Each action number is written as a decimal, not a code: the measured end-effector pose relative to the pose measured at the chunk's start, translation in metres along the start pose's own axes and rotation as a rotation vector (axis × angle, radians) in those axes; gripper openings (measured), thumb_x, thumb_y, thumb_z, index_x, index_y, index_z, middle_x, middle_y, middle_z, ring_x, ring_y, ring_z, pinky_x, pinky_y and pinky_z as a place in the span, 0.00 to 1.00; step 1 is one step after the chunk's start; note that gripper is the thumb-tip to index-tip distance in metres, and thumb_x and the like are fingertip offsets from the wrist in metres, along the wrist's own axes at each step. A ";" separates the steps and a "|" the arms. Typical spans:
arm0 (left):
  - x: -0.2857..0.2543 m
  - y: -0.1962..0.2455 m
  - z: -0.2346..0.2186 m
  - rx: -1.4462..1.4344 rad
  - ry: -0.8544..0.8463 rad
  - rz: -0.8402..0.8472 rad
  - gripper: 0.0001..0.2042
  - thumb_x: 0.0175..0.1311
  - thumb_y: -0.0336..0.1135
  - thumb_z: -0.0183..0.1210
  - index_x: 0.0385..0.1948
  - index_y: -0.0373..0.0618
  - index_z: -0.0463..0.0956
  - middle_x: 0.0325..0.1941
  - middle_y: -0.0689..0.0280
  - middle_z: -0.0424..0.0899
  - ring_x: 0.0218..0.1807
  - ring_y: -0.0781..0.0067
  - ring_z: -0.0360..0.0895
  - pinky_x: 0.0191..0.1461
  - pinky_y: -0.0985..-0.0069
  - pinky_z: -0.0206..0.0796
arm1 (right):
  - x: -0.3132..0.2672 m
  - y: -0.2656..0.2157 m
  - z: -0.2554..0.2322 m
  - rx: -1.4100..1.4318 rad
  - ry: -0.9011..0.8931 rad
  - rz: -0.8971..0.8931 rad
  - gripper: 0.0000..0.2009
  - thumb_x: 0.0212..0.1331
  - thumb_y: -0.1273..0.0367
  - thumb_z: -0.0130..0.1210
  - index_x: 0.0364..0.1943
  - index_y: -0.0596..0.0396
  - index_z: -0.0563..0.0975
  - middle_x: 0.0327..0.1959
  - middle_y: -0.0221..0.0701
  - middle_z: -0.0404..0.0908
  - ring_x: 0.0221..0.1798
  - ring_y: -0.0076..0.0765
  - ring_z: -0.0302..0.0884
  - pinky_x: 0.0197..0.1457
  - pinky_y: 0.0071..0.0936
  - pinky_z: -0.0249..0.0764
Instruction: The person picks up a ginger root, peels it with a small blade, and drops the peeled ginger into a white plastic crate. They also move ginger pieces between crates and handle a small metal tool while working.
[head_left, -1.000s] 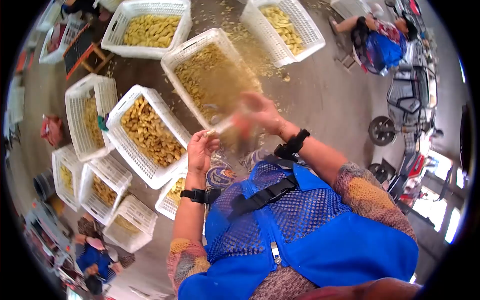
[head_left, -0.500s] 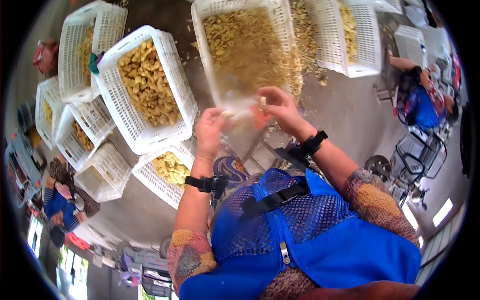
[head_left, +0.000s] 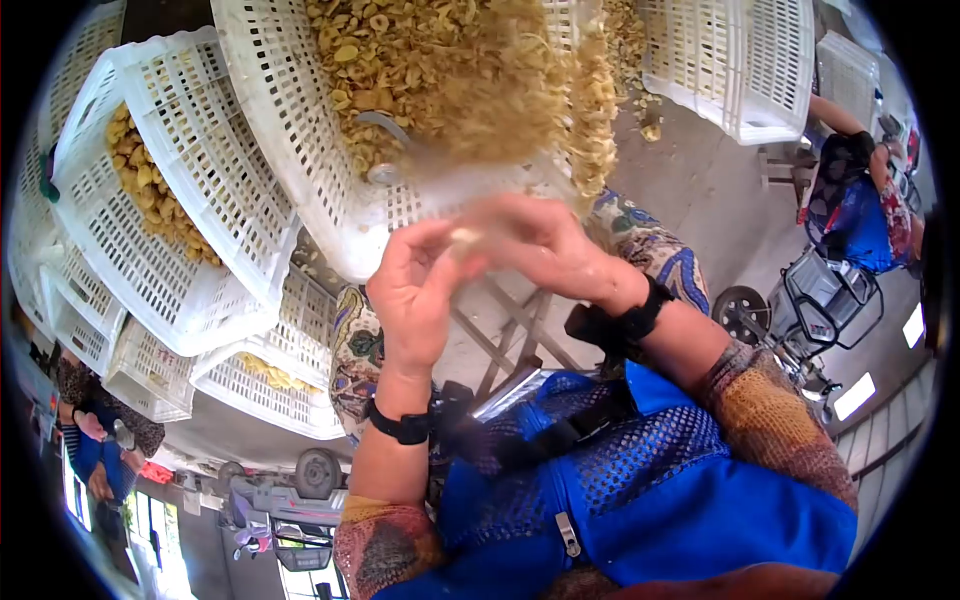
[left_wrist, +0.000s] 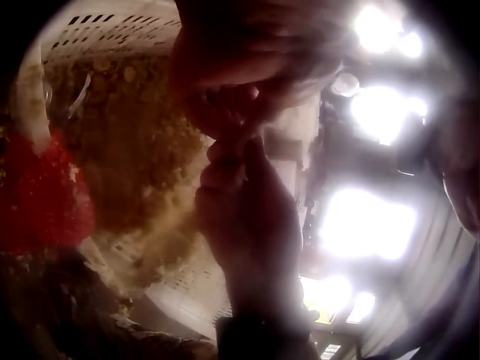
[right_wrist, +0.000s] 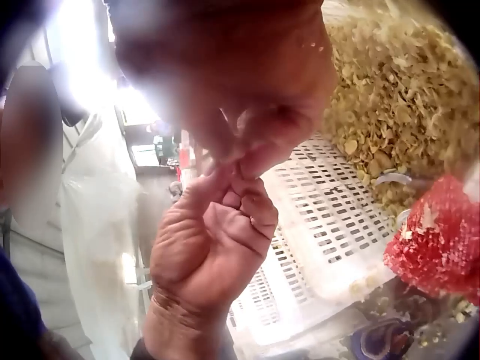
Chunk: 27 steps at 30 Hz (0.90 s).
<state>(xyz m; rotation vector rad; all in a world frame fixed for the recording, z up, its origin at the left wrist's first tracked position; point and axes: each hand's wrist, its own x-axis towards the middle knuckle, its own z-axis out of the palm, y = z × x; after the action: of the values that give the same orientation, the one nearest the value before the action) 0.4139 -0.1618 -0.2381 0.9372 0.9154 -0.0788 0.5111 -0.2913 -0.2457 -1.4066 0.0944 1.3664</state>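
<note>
In the head view my left hand (head_left: 412,290) pinches a small pale ginger piece (head_left: 464,237) between thumb and forefinger. My right hand (head_left: 560,250), blurred by motion, meets it there with curled fingers on the same piece. Both wrist views show the fingertips of the left hand (right_wrist: 214,244) and right hand (left_wrist: 251,214) pressed together, largely covering the piece. Just beyond the hands stands a white crate (head_left: 285,150) with a heap of yellowish peelings (head_left: 430,60). A curved metal thing (head_left: 385,127) lies on the peelings inside it.
A red mesh-like bundle (right_wrist: 435,240) is near the crate's edge. Left of it, more white crates (head_left: 200,110) hold brownish ginger (head_left: 160,190). Another crate (head_left: 725,70) stands to the right. Crossed stand legs (head_left: 515,335) show below the hands. A seated person (head_left: 855,200) is far right.
Both hands have come together; a second ago the right was apart, farther right. The view has tipped closer to the peelings crate, and the side crates have shifted left.
</note>
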 end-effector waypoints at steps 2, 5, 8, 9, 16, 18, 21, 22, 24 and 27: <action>0.001 -0.004 0.003 0.024 0.005 0.000 0.10 0.62 0.29 0.59 0.42 0.35 0.74 0.38 0.65 0.79 0.38 0.80 0.75 0.42 0.81 0.70 | 0.000 0.002 -0.004 -0.007 0.011 -0.003 0.08 0.59 0.74 0.55 0.42 0.62 0.76 0.31 0.29 0.76 0.31 0.18 0.73 0.33 0.18 0.71; 0.004 -0.003 0.005 0.048 -0.014 0.014 0.10 0.62 0.27 0.58 0.43 0.35 0.74 0.39 0.64 0.79 0.38 0.80 0.75 0.43 0.81 0.70 | 0.000 0.004 -0.007 -0.117 0.033 -0.118 0.09 0.58 0.74 0.57 0.41 0.61 0.77 0.34 0.30 0.78 0.34 0.21 0.74 0.36 0.20 0.72; -0.003 0.009 -0.008 0.176 -0.034 0.100 0.10 0.62 0.26 0.57 0.44 0.34 0.74 0.39 0.65 0.79 0.38 0.80 0.75 0.42 0.82 0.70 | 0.000 0.004 0.005 -0.053 0.021 -0.165 0.08 0.58 0.74 0.57 0.41 0.61 0.77 0.34 0.29 0.78 0.35 0.22 0.74 0.37 0.22 0.73; -0.006 0.004 -0.012 0.235 -0.068 0.158 0.10 0.62 0.26 0.57 0.44 0.35 0.74 0.39 0.66 0.79 0.38 0.81 0.74 0.43 0.83 0.69 | -0.001 0.006 0.006 -0.031 0.013 -0.172 0.09 0.58 0.74 0.57 0.42 0.61 0.77 0.34 0.29 0.78 0.35 0.22 0.74 0.37 0.21 0.73; -0.046 -0.008 -0.021 0.327 -0.009 0.447 0.08 0.63 0.27 0.56 0.42 0.36 0.76 0.38 0.67 0.79 0.35 0.81 0.74 0.41 0.84 0.68 | -0.030 0.019 0.030 -0.037 -0.048 -0.285 0.08 0.60 0.73 0.55 0.43 0.59 0.75 0.28 0.29 0.77 0.24 0.16 0.71 0.25 0.17 0.68; -0.067 -0.016 -0.018 0.232 -0.004 0.454 0.08 0.63 0.27 0.56 0.41 0.37 0.76 0.37 0.67 0.79 0.35 0.82 0.73 0.40 0.84 0.68 | -0.050 0.025 0.036 -0.081 -0.057 -0.356 0.07 0.61 0.73 0.54 0.41 0.60 0.74 0.25 0.29 0.76 0.19 0.16 0.70 0.20 0.18 0.66; -0.118 -0.030 -0.025 0.343 0.021 0.648 0.08 0.62 0.27 0.55 0.41 0.36 0.76 0.35 0.67 0.80 0.34 0.82 0.74 0.38 0.84 0.68 | -0.098 0.044 0.062 -0.064 -0.065 -0.476 0.06 0.62 0.72 0.53 0.39 0.60 0.73 0.20 0.29 0.75 0.10 0.20 0.67 0.10 0.21 0.62; -0.133 -0.037 -0.026 0.418 0.050 0.725 0.08 0.62 0.26 0.55 0.41 0.36 0.76 0.35 0.67 0.80 0.34 0.82 0.74 0.38 0.84 0.68 | -0.108 0.054 0.064 -0.121 -0.050 -0.574 0.06 0.62 0.72 0.52 0.39 0.60 0.73 0.20 0.29 0.75 0.10 0.20 0.68 0.09 0.21 0.62; -0.166 -0.050 -0.019 0.314 0.109 0.642 0.07 0.59 0.27 0.56 0.38 0.37 0.78 0.32 0.66 0.82 0.35 0.82 0.76 0.42 0.83 0.69 | -0.133 0.071 0.068 -0.155 -0.053 -0.642 0.06 0.62 0.72 0.52 0.38 0.60 0.73 0.21 0.30 0.75 0.10 0.21 0.67 0.08 0.22 0.62; -0.204 -0.075 -0.016 0.316 0.158 0.752 0.07 0.59 0.27 0.55 0.37 0.37 0.78 0.33 0.65 0.83 0.36 0.80 0.77 0.43 0.80 0.70 | -0.174 0.088 0.083 -0.129 -0.071 -0.638 0.06 0.62 0.72 0.51 0.38 0.60 0.74 0.23 0.30 0.75 0.11 0.21 0.67 0.08 0.22 0.62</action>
<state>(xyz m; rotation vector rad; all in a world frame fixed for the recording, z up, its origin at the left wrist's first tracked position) 0.2422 -0.2601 -0.1476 1.5482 0.6517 0.5109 0.3398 -0.3692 -0.1484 -1.3328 -0.4616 0.8944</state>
